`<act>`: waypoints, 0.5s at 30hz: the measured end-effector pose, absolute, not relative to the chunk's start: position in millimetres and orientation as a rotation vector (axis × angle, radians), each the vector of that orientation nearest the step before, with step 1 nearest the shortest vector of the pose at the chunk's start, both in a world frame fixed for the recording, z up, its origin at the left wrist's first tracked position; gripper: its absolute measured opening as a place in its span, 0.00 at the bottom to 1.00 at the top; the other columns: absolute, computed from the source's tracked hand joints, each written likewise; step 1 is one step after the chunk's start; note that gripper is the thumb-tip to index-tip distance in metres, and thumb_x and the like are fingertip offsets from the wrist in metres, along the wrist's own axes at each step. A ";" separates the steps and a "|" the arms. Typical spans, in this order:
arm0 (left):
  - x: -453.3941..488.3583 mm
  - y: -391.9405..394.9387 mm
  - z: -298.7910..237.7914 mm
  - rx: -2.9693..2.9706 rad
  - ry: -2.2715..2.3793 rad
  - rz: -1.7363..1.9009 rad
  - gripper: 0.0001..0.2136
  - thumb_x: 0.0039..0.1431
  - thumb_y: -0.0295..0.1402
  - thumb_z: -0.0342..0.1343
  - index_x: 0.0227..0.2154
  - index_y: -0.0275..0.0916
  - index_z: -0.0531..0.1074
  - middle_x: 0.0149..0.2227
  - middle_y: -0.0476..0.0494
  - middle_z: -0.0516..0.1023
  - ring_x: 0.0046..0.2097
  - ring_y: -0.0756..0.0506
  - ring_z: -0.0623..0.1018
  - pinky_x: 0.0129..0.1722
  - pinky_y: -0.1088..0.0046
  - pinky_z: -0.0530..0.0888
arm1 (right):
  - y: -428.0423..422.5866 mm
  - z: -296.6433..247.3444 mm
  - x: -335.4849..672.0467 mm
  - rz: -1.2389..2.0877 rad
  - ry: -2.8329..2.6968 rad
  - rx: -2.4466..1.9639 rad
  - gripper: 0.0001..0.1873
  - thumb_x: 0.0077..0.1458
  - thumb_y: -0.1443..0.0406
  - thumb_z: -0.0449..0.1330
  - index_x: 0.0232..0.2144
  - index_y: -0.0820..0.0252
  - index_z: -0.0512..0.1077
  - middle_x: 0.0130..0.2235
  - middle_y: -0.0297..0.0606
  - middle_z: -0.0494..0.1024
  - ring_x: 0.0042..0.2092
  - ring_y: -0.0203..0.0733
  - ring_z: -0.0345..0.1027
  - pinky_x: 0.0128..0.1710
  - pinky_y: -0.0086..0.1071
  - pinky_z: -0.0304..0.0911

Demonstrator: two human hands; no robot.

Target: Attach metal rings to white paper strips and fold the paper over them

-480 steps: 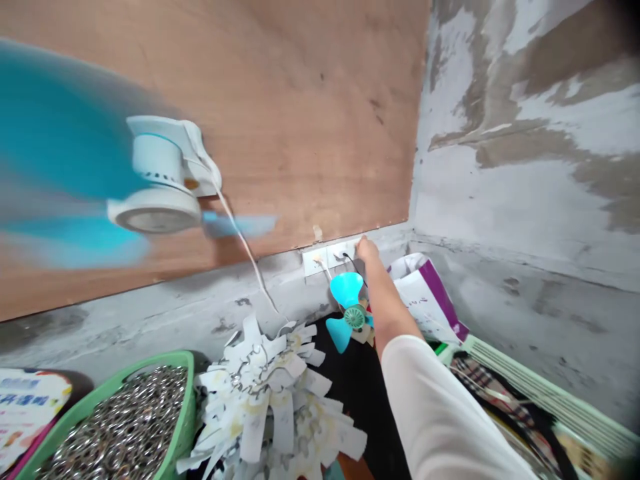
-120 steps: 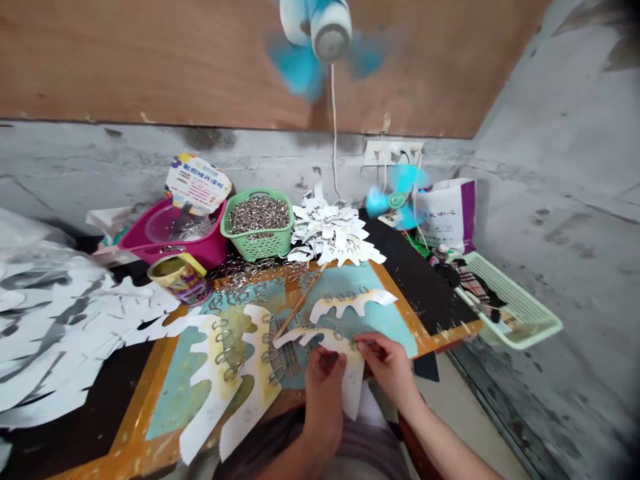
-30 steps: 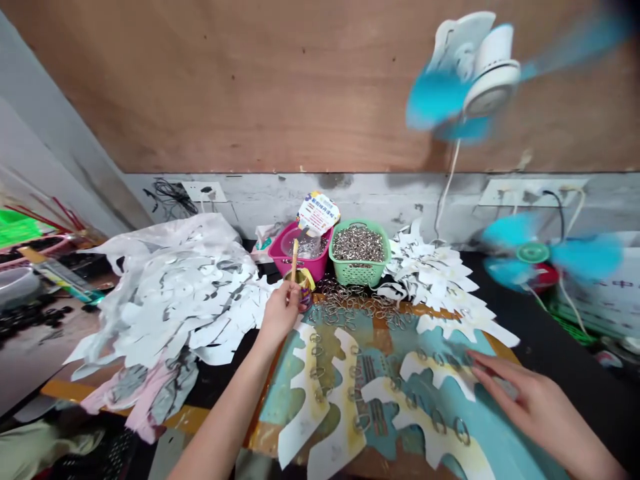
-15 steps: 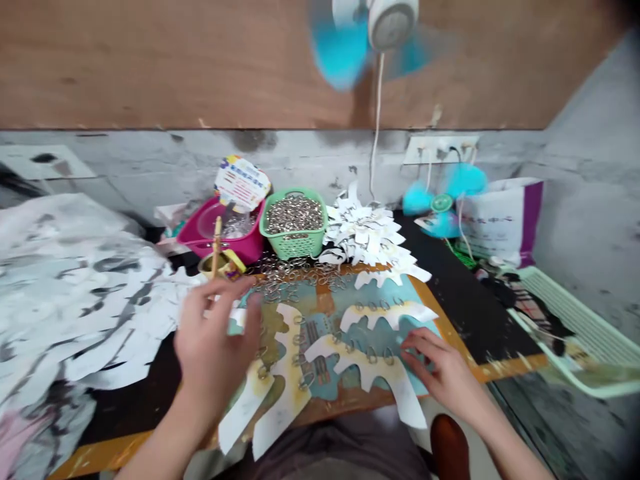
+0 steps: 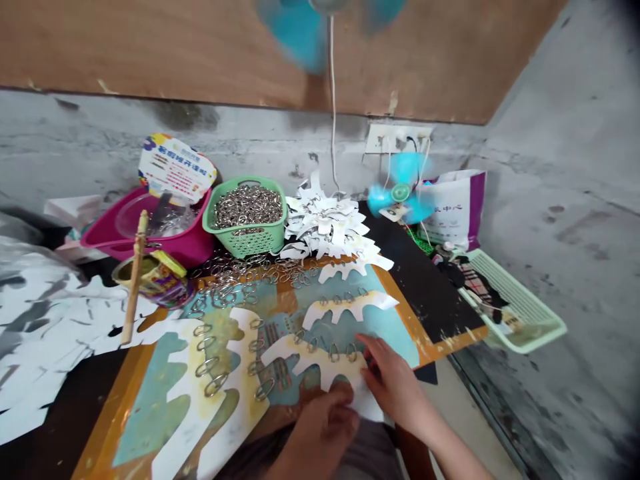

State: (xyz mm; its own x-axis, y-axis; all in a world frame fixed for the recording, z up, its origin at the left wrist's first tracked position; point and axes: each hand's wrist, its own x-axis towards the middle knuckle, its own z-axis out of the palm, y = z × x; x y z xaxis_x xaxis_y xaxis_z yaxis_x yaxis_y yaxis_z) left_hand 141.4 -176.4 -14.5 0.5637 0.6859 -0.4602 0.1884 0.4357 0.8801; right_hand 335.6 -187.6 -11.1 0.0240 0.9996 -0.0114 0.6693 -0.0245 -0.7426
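A white cut-out paper strip with several metal rings glued along it lies near the front edge of the work board. My right hand rests on the strip's right end, fingers stretched flat over it. My left hand is at the strip's lower edge, fingers curled against the paper. Two similar ringed strips lie to the left, and another strip lies just behind. A wooden stick stands in a small glue pot at the left.
A green basket full of metal rings and a pink tub stand at the back. Loose rings and a pile of white cut-outs lie before them. A small blue fan spins at the right, next to a pale green tray.
My left hand has come away from the glue pot and stick and moved down to the front strip. My right hand stays on that strip. The view has swung right.
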 end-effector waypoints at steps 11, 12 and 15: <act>168.5 -182.1 -9.5 0.580 1.052 0.821 0.21 0.47 0.50 0.68 0.32 0.37 0.74 0.22 0.52 0.71 0.22 0.53 0.68 0.22 0.79 0.65 | -214.4 -7.1 298.0 0.907 -1.053 -1.359 0.19 0.61 0.60 0.60 0.54 0.49 0.64 0.54 0.43 0.66 0.37 0.38 0.71 0.37 0.32 0.71; 169.1 -182.0 -7.2 0.581 1.049 0.844 0.21 0.46 0.49 0.69 0.34 0.38 0.74 0.25 0.51 0.73 0.24 0.51 0.71 0.25 0.78 0.68 | -215.8 -6.6 295.2 0.880 -1.063 -1.350 0.18 0.62 0.60 0.59 0.53 0.49 0.64 0.55 0.43 0.65 0.38 0.38 0.71 0.38 0.32 0.71; 172.5 -177.4 -1.3 0.602 1.038 0.964 0.21 0.44 0.47 0.71 0.36 0.40 0.74 0.33 0.46 0.79 0.35 0.45 0.79 0.36 0.72 0.75 | -216.1 -6.6 291.3 0.850 -1.086 -1.335 0.15 0.62 0.60 0.59 0.52 0.49 0.66 0.53 0.42 0.65 0.36 0.37 0.69 0.37 0.32 0.71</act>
State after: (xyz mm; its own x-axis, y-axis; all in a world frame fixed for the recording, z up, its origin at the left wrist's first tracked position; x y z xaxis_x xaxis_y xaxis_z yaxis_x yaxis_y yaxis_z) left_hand 172.5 -177.4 -1.3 0.1798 0.8815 -0.4365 -0.3707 0.4718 0.8000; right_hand 291.3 -216.1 -6.6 0.3072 0.9442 0.1186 0.1121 0.0878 -0.9898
